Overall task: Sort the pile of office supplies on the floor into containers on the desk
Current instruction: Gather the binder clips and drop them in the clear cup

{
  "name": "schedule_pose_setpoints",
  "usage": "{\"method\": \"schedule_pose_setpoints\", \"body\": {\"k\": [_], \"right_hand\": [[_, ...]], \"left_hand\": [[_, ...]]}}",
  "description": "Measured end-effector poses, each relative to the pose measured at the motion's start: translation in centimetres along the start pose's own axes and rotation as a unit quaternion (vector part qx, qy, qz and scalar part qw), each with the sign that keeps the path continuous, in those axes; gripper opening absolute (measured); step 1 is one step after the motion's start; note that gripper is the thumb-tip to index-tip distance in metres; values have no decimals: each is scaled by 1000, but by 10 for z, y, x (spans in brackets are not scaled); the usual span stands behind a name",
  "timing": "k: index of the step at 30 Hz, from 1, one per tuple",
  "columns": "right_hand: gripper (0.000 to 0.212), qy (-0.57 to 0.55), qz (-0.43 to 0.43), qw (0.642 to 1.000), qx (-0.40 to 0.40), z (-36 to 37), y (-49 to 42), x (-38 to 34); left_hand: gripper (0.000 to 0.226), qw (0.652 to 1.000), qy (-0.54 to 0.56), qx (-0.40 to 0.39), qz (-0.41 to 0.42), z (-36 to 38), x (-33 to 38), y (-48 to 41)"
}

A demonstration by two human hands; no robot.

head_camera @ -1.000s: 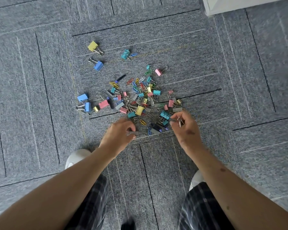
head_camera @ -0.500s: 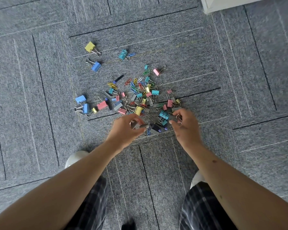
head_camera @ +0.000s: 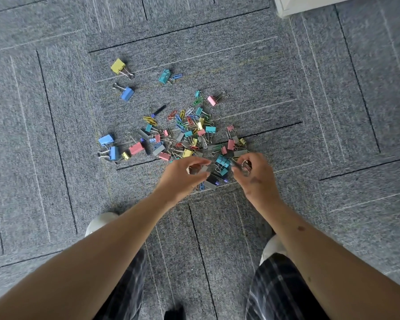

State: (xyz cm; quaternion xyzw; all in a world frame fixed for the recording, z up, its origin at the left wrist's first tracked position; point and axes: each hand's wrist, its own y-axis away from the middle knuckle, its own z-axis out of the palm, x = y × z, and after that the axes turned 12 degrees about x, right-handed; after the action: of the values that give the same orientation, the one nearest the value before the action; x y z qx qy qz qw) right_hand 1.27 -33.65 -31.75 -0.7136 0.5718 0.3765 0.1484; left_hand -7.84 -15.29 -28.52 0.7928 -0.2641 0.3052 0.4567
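Now your left hand [head_camera: 183,176] pinches a grey piece [head_camera: 203,169] at the near edge of the pile [head_camera: 189,137], and your right hand [head_camera: 255,179] grips silvery clips [head_camera: 245,166]. Teal clips [head_camera: 222,162] lie between both hands; the rest spreads far and left on the carpet [head_camera: 286,88].

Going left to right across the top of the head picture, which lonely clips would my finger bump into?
yellow binder clip → teal binder clip → pink binder clip → white furniture corner. The blue binder clip sits just below the yellow one in the picture, so I skipped it.
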Motion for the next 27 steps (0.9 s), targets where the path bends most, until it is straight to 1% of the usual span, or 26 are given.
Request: {"method": "schedule_pose_setpoints", "body": {"k": [4,6,8,11,15,17,20,23,27], "right_hand": [[15,-25,17,1000,-6,-3,0,-1],[14,-61,37,997,-9,-5,0,-2],[14,-82,52,995,-13,-5,-1,-2],[14,-88,62,994,-22,-5,-2,0],[16,-104,65,992,-13,-6,-2,4],[15,-109,64,992,-11,-8,-2,6],[13,-112,80,990,-8,-10,-3,7],[13,-126,106,986,-2,-11,-3,6],[14,-130,98,987,-13,-13,-2,6]], "left_hand": [[19,1000,4,5,-4,8,6,-8],[14,1000,15,3,-16,12,8,-12],[13,999,26,0,-30,17,11,-14],[20,999,27,19,-28,23,16,-17],[36,1000,-1,19,-16,32,24,-18],[39,999,-30,21,-9,38,26,-20],[33,996,-82,33,15,44,25,-23],[27,994,-87,55,25,47,23,-25],[21,991,-99,78,49,49,19,-28]]}}
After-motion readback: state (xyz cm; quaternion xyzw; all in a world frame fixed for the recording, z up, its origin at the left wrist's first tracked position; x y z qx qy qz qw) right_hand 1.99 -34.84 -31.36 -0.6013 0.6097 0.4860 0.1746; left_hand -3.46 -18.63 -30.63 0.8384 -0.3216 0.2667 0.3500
